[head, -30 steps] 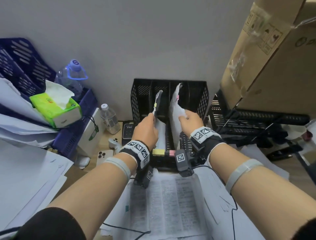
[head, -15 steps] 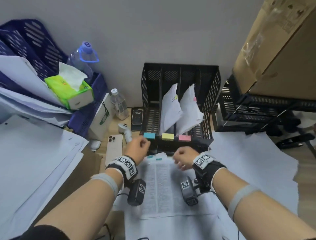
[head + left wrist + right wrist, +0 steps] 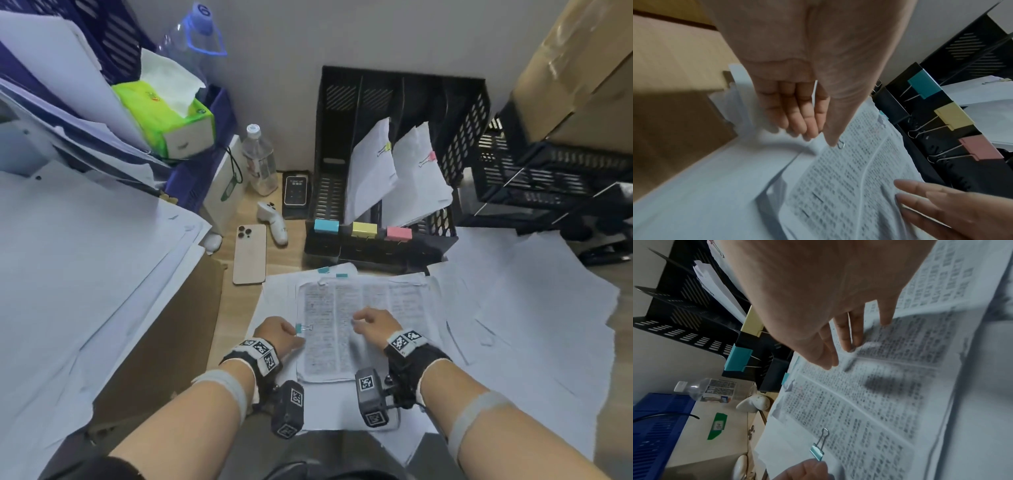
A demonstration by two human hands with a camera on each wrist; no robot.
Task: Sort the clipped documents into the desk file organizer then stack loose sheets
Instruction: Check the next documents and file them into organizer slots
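Pinching the teal binder clip (image 3: 298, 328) on the printed document (image 3: 346, 329), the left hand (image 3: 279, 334) sits at the sheaf's left edge; thumb and fingers are curled together at the clip, wire handle poking out toward the page. The document lies flat on the table (image 3: 236, 308), on top of other sheets, just in front of the file organizer (image 3: 466, 113). Its long axis runs away from the person toward the organizer, and the text columns run the same way.

The right hand (image 3: 373, 323) rests on the page, fingers apart and nearly straight, holding nothing, just pressing the paper down.

Handling, my read: thin sheaf, light and floppy, will droop if lifted by one corner. The clip is the only stiff point, so take it there and support the opposite edge with the right hand. The sheets below are loose and could drag along.

Organizer status: the yellow-clipped document (image 3: 371, 171) and pink-clipped document (image 3: 416, 174) stand tilted in the middle and right slots. The front lip carries three clips as markers: teal marker clip (image 3: 326, 226), yellow marker clip (image 3: 364, 229), pink marker clip (image 3: 399, 233). The slot behind the teal one is empty, likely the target.

More teal-clipped sheets (image 3: 329, 271) show at the far end of the pile. Loose sheets (image 3: 534, 291) are spread to the right, not yet stacked.
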